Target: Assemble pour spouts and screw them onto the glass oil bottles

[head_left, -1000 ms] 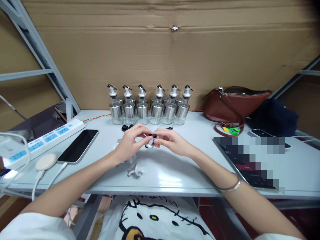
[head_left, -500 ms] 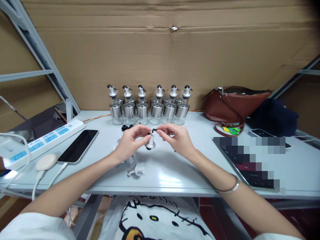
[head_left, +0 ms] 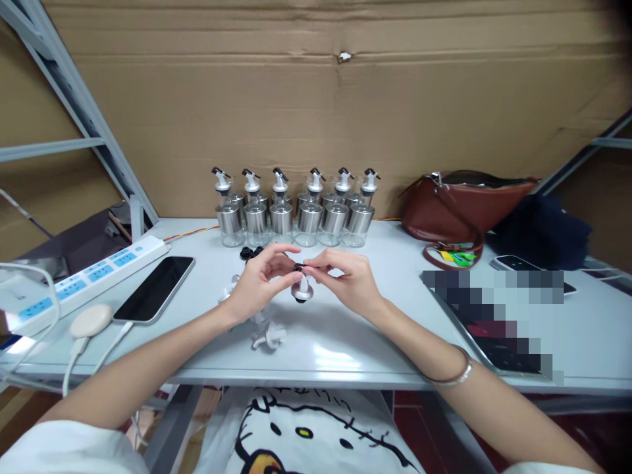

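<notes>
Between my two hands, above the table, is a silver-white bottle pourer top (head_left: 303, 289) with a black stopper underneath. My left hand (head_left: 266, 280) pinches its upper part with thumb and fingers. A small black flap lever (head_left: 299, 267) lies at the top of the pourer, pinched by my right hand (head_left: 345, 276); my fingers partly cover it, so whether it is seated I cannot tell. Below my left hand a loose pourer top (head_left: 270, 336) lies on its side, with more pale pourer parts (head_left: 232, 289) partly hidden behind the hand. Small black stoppers (head_left: 247, 253) sit just beyond it.
Several glass-and-steel bottles (head_left: 310, 220) with pourer tops stand along the cardboard wall. Left are a power strip (head_left: 93, 280), a phone (head_left: 155, 289) and a white charging puck (head_left: 91, 320). Right are a brown handbag (head_left: 464, 207), a dark cap (head_left: 543, 227) and a partly blurred tablet (head_left: 474, 322).
The black lever has moved from beside the pourer onto its top. My right hand has come closer to my left, and the pourer has shifted slightly right and down.
</notes>
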`<state>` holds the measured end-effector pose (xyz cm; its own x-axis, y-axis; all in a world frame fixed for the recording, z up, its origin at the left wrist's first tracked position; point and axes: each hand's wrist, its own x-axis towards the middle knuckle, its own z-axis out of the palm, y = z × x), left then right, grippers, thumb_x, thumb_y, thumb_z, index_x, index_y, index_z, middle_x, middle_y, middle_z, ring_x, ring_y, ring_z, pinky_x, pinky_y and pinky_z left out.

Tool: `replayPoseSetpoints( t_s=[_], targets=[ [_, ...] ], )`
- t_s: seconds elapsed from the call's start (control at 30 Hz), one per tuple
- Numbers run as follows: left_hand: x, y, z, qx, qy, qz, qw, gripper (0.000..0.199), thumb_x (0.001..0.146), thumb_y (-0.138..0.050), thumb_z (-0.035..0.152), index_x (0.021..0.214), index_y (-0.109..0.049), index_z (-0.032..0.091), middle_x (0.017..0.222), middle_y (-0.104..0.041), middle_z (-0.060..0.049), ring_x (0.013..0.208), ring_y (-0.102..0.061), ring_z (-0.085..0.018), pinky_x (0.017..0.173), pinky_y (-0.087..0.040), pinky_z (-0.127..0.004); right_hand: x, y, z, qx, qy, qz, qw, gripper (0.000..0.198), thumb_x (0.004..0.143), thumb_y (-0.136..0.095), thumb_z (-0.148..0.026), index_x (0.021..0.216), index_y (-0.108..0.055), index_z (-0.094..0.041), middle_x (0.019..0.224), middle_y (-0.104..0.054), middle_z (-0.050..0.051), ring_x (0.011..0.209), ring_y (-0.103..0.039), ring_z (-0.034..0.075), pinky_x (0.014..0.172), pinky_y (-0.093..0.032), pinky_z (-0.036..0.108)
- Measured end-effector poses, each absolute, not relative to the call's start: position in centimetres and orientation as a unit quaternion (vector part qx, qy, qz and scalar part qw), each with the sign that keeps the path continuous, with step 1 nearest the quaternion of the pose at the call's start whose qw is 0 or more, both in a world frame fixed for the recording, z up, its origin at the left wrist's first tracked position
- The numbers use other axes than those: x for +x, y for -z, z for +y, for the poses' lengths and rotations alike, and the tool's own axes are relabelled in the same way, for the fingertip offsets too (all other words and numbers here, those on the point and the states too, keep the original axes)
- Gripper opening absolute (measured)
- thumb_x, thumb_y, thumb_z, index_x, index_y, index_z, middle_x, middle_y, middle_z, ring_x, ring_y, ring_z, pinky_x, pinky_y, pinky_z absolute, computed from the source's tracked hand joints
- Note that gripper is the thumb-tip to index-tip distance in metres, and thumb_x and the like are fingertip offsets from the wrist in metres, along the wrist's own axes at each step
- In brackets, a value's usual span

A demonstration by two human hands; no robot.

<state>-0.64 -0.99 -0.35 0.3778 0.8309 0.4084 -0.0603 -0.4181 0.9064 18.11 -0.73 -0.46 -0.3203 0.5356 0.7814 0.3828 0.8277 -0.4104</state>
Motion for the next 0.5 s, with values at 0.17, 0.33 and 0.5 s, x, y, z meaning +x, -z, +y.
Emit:
replayPoseSetpoints(
  t_s=[0.17,0.33,0.5],
  targets=[
    [-0.71,-0.09,-0.86,0.679,-0.519,0.299,0.425,0.024,0.076,-0.073,0.029,0.093,-0.061,0.016,0.077,-0.068,-0.001,0.072,-0.066,-0.013,0.069,-0.055,-0.024,18.27,0.12,-0.71,-0.267,-0.077,-0.814,0.509,0.013,0.088,-0.059,-0.020,0.093,-0.071,-0.017,0.073,-0.070,0.004,0.060,-0.060,0.012,0.055,-0.048,0.023],
    [-0.73,-0.35,-0.88,0.666,-0.526,0.300,0.436,0.026,0.073,-0.075,0.030,0.089,-0.062,0.015,0.078,-0.070,-0.002,0.072,-0.067,-0.013,0.068,-0.055,-0.024,18.22,0.04,-0.70,-0.243,-0.079,-0.808,0.531,0.010,0.085,-0.063,-0.015,0.090,-0.071,-0.016,0.073,-0.069,0.005,0.062,-0.061,0.012,0.055,-0.048,0.023],
    [-0.72,-0.38,-0.84,0.655,-0.534,0.316,0.431,0.029,0.070,-0.077,0.033,0.088,-0.064,0.015,0.076,-0.069,-0.001,0.072,-0.066,-0.014,0.069,-0.055,-0.025,18.17,0.27,-0.62,-0.223,-0.069,-0.814,0.533,0.011,0.084,-0.064,-0.014,0.092,-0.071,-0.015,0.074,-0.069,0.006,0.064,-0.063,0.013,0.056,-0.050,0.024]
  ],
)
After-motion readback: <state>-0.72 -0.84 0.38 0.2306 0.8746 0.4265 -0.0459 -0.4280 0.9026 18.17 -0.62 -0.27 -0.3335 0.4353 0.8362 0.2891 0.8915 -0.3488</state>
